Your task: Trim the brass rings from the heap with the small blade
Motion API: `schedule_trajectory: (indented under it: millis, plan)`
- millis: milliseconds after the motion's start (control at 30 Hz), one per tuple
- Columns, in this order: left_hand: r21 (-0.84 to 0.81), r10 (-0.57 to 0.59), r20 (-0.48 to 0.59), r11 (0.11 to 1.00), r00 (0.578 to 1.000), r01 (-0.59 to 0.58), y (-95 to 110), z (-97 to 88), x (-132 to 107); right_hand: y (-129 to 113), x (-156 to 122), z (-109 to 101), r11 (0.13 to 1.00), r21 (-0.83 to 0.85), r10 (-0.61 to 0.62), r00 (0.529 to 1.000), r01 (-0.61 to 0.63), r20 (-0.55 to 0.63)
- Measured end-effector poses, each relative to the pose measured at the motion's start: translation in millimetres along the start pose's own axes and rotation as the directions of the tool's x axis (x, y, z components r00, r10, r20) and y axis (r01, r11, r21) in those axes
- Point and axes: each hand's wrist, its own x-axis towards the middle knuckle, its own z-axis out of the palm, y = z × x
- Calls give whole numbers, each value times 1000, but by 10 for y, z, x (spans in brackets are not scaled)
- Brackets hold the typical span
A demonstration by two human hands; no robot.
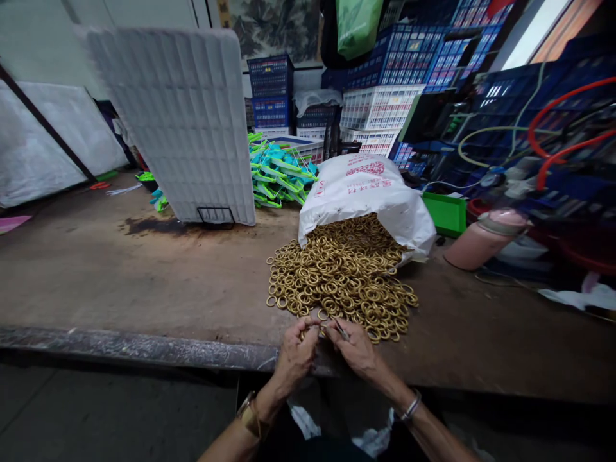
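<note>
My left hand point(294, 351) is closed in a pinch at the table's front edge, on what looks like a gold-coloured ring point(303, 335). Close beside it, my right hand point(356, 350) grips a slim metal tool point(342, 330) whose kind I cannot make out. The fingertips of both hands almost meet, and the fingers partly hide what lies between them. Just beyond them spreads a heap of gold-coloured rings point(337, 282), spilling from the open mouth of a white sack point(359, 189) lying on its side.
A white ribbed panel point(178, 122) stands upright in a black wire stand point(215, 216) on the brown table point(120, 282). Green and blue plastic pieces point(282, 170) lie behind it. At right are a pink bottle point(486, 237), a green tray point(445, 215) and red hoses point(553, 131). Stacked crates point(380, 106) fill the back.
</note>
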Motion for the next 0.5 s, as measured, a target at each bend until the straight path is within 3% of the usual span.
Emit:
schedule_trajectory:
  millis: [167,500]
  plan:
    - [64,92,28,993,995,-94,-10,24,53,-43,14,9,998,54,9,1000,-8,-19]
    - [58,111,-46,992,993,-108,-101,54,90,74,75,131,937,222,285,958,-268,-45]
